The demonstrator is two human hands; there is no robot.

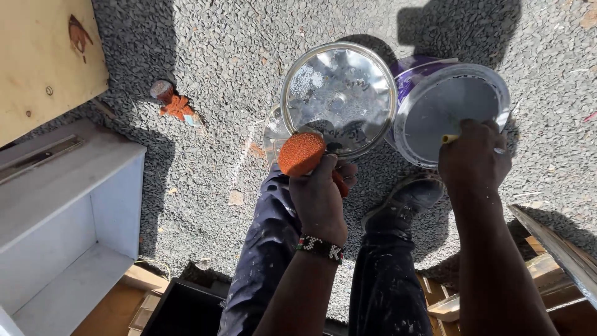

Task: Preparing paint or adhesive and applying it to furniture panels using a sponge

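My left hand (320, 193) grips an orange sponge (301, 153) together with the rim of a shiny metal can lid (339, 93), held up tilted over the gravel. My right hand (474, 155) is closed on a small yellow-tipped tool at the rim of a purple paint can (451, 112), whose grey top faces me. Below the hands are my legs in paint-spattered dark trousers and a dark shoe (404, 199).
A white open cabinet box (62, 211) lies at the left, with a plywood board (43, 56) above it. An orange-stained scrap (175, 104) rests on the gravel. Wooden pieces (547, 274) and a metal strip lie at the right, a black box (183, 308) at the bottom.
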